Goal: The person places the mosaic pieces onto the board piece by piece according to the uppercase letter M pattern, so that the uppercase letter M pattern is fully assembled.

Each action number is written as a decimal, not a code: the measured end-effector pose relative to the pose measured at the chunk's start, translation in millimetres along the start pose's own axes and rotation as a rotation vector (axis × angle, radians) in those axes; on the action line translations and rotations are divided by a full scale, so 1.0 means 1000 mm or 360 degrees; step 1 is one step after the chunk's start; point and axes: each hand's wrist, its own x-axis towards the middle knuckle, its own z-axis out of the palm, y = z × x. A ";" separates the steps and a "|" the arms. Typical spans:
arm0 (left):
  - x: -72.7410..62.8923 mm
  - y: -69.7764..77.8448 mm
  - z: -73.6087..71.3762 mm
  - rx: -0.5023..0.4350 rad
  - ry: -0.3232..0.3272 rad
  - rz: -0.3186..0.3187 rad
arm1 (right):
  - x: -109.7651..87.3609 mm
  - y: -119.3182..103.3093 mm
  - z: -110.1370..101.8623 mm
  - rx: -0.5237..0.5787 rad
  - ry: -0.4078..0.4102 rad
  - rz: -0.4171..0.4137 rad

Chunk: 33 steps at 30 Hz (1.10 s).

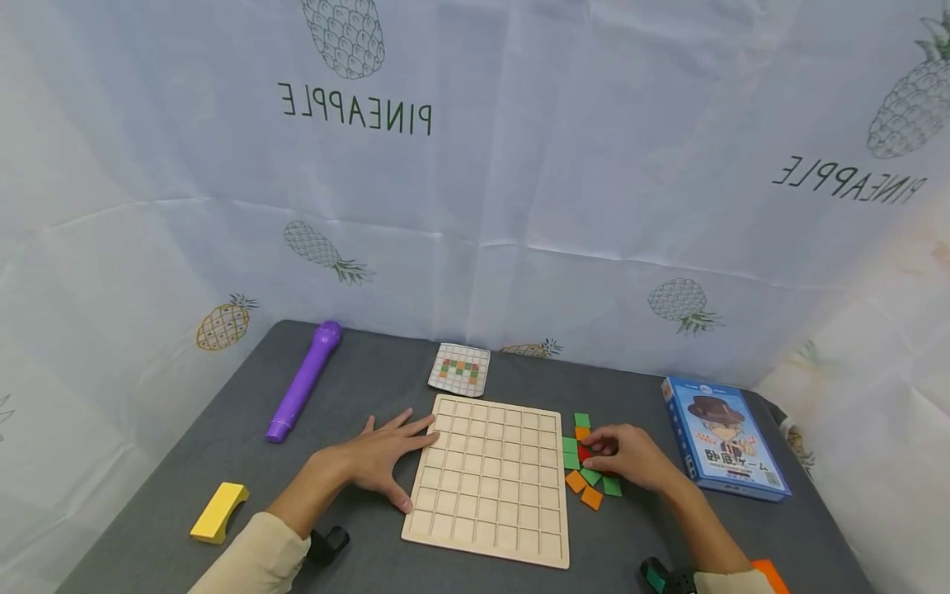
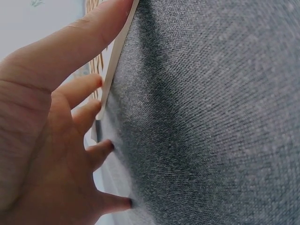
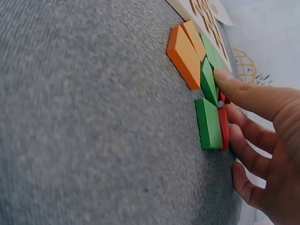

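A pale wooden grid board [image 1: 486, 483] lies flat on the dark table. My left hand [image 1: 382, 458] is spread at its left edge, thumb and fingertips right at the rim; the left wrist view shows the thumb [image 2: 89, 42] along that edge. Beyond the board's right side, my right hand [image 1: 627, 458] reaches into a cluster of small square tiles. Its thumb and index finger pinch a red tile [image 1: 584, 454], partly hidden by the fingers. Around it lie green tiles [image 1: 570, 460] and orange tiles [image 1: 591, 497]. In the right wrist view, a green tile [image 3: 208, 124] rests beside another red tile [image 3: 223, 129].
A pattern card [image 1: 459, 370] with coloured squares lies behind the board. To the left are a purple microphone-shaped stick [image 1: 304, 384] and a yellow arched block [image 1: 219, 512]. At right sits a blue game box [image 1: 727, 437], with an orange object [image 1: 770, 575] near the front edge.
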 end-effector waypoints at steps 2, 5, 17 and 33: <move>0.000 0.000 0.000 -0.0002 -0.0001 -0.0004 | 0.001 0.000 0.001 -0.0017 0.0015 -0.0008; 0.000 0.000 -0.001 -0.0003 0.0000 -0.0003 | 0.002 0.000 0.002 -0.0012 0.0017 -0.0017; 0.000 0.000 0.001 -0.0010 0.0004 0.0023 | 0.002 0.000 -0.001 0.0097 -0.0028 -0.0032; 0.001 0.001 0.000 -0.0008 -0.0004 0.0033 | 0.000 -0.006 -0.016 0.0184 0.0028 -0.0037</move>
